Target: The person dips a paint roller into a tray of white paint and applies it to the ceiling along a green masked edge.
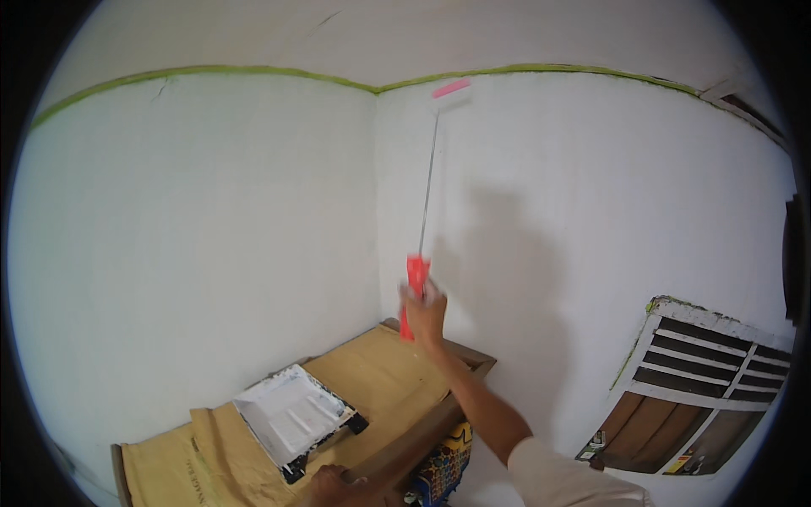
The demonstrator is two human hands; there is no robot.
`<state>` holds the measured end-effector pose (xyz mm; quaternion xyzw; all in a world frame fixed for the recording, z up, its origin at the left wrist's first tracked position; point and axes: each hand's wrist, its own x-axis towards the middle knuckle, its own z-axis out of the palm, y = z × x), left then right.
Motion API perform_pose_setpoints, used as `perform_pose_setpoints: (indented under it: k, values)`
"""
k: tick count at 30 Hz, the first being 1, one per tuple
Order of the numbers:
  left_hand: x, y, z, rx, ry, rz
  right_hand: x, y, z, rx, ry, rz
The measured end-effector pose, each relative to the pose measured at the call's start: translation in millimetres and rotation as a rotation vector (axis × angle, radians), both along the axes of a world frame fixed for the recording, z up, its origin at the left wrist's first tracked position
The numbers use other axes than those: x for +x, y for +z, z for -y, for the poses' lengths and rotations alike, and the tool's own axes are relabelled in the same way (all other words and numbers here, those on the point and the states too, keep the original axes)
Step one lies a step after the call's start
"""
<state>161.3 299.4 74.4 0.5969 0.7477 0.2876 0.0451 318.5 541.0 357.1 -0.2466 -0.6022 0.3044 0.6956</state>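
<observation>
My right hand (427, 308) is closed round the red handle of a paint roller (416, 272). Its long thin metal rod reaches up to a pink roller sleeve (451, 88), which is at the right-hand wall, just below the green line along the ceiling. Low in the view, my left hand (334, 487) is at the front edge of a cardboard-covered furniture top, beside the paint tray (291, 414). Its fingers are mostly hidden, so their grip is unclear. The white tray has dark feet and smears of white paint inside.
Brown cardboard (380, 367) covers the wooden-edged furniture top in the corner. A patterned blue and yellow cloth (443, 465) hangs below its front edge. At right, a slatted window (693, 372) is set in the wall. My shadow falls on the right-hand wall (591, 194).
</observation>
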Motion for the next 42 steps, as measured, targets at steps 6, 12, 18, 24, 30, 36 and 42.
perform_pose_setpoints:
  k: [6,12,18,24,30,36,42]
  values:
    - [-15.7,-70.4,-27.7,0.348,-0.078,-0.146,49.4,-223.9,75.5,-0.094,-0.203,0.369]
    - [-15.1,-60.3,-22.9,0.143,0.005,-0.113,71.3,-305.2,131.6,-0.304,-0.241,0.548]
    - [-8.5,-22.2,-11.1,-0.047,-0.032,0.021,82.7,-336.7,151.8,-0.448,-0.226,0.817]
    - [0.1,-14.7,-10.0,-0.020,-0.023,-0.029,96.5,-333.7,173.2,-0.505,-0.191,0.820]
    - [3.7,-15.1,-3.9,0.106,-0.024,-0.021,107.0,-343.0,169.4,-0.423,-0.142,0.822]
    - [-2.0,-15.0,-11.7,-0.001,-0.086,-0.101,119.1,-337.3,168.8,-0.562,-0.096,0.834]
    - [-45.5,-90.3,-17.1,-0.050,0.176,-0.030,96.7,-335.0,170.8,-0.369,-0.118,0.828]
